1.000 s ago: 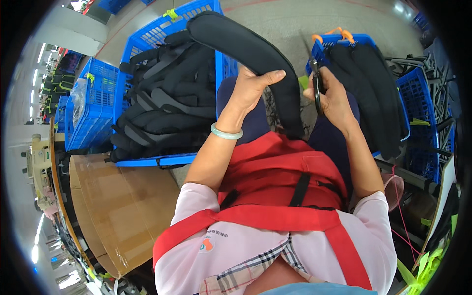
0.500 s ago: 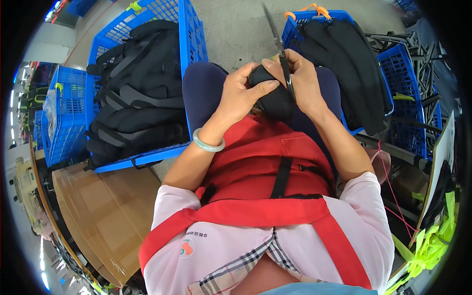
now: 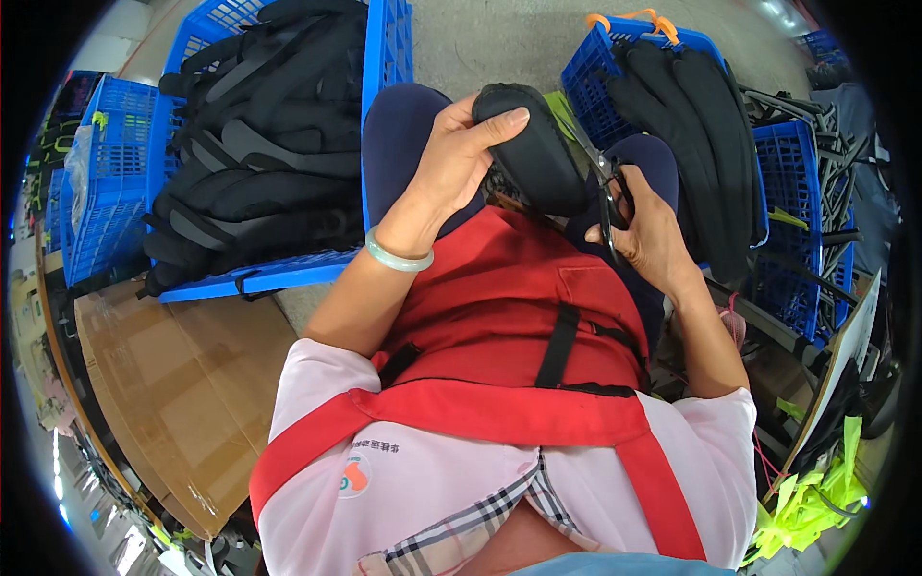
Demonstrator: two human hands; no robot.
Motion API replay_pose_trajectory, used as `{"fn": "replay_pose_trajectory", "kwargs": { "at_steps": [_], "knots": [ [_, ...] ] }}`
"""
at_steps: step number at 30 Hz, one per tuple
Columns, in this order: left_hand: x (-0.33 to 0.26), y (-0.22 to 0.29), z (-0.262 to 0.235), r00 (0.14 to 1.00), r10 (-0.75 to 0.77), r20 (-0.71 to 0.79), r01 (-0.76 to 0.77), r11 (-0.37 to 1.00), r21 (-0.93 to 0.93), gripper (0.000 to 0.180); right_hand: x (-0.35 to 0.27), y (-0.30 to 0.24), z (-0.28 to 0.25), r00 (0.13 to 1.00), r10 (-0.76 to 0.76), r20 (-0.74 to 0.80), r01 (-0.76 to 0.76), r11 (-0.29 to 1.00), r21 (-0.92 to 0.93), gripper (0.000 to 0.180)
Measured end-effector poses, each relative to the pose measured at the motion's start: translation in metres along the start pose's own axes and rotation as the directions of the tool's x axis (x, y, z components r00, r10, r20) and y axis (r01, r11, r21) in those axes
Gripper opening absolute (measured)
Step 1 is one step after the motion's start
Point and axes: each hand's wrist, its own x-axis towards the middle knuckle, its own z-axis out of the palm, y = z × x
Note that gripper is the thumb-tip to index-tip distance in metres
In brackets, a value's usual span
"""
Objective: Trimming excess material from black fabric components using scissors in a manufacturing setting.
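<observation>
Both hands were busy over the lap: the left hand (image 3: 459, 158) was closed around a black padded fabric strap with a rounded end (image 3: 531, 144), thumb pressed along its upper edge, while the right hand (image 3: 645, 230) was wrapped about the handles of a pair of dark metal scissors (image 3: 603, 187), blades aimed toward eleven o'clock and lying just beside the strap's edge. The strap sat between the hands, above the red apron (image 3: 509, 317).

Judging by the pose, this was the trimming step, with the blades brought up to the edge. The next cut would call for a steady grip on the soft piece and blades kept clear of the padding itself.

The strap looked matte, cushioned and smoothly curved. At ten o'clock a blue perforated plastic crate (image 3: 389, 86) held a heap of similar black straps (image 3: 259, 154); at two o'clock another blue lattice crate (image 3: 588, 77) held long black padded pieces (image 3: 701, 134). Flat brown cardboard (image 3: 163, 384) lay at eight o'clock.
</observation>
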Motion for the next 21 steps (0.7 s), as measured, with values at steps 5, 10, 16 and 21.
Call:
{"fn": "replay_pose_trajectory", "kwargs": {
  "at_steps": [5, 10, 16, 21],
  "knots": [
    [0.001, -0.002, 0.003, 0.999, -0.023, 0.024, 0.023, 1.0, -0.003, 0.016, 0.006, -0.007, -0.002, 0.999, -0.054, -0.006, 0.053, 0.99, -0.13, 0.069],
    [0.0, -0.003, 0.005, 0.998, -0.059, 0.038, 0.059, 0.998, 0.01, 0.015, 0.011, -0.005, -0.005, 1.0, -0.016, 0.023, 0.019, 0.989, -0.143, 0.069],
    [0.0, -0.003, 0.007, 0.993, -0.108, 0.041, 0.107, 0.994, 0.015, 0.017, 0.007, -0.006, -0.012, 0.996, 0.038, 0.084, -0.032, 0.997, -0.07, 0.066],
    [0.002, -0.003, 0.006, 0.991, -0.112, 0.077, 0.111, 0.994, 0.013, 0.018, 0.004, -0.007, -0.017, 0.995, 0.021, 0.097, -0.006, 0.989, -0.151, 0.063]
  ]
}}
